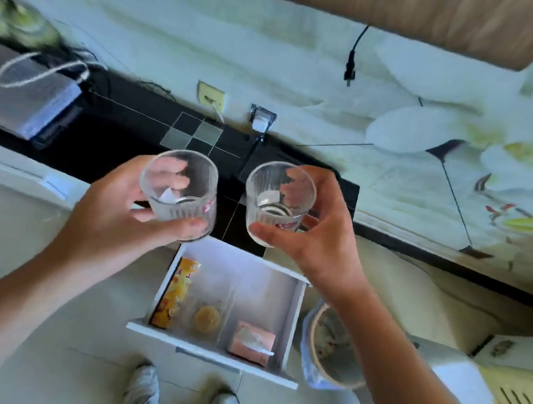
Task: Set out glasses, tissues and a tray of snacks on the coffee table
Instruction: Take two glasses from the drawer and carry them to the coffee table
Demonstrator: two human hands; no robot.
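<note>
Each hand's grip clasps a glass, left hand point(112, 213) and right hand point(324, 239), above the open drawer point(294, 322).

A white drawer point(295, 309) stands pulled open below a black tiled counter point(125, 137). Right of the drawer sits a round bin point(331, 347) lined with a plastic bag. On the counter, well left of the drawer, lies a grey box point(20, 94) with a white cord looped on it. Above the counter, two wall sockets point(262, 119) sit side by side, and a black plug point(350, 69) dangles higher up. A pair of white trainers point(142, 394) stands just before the drawer.
</note>
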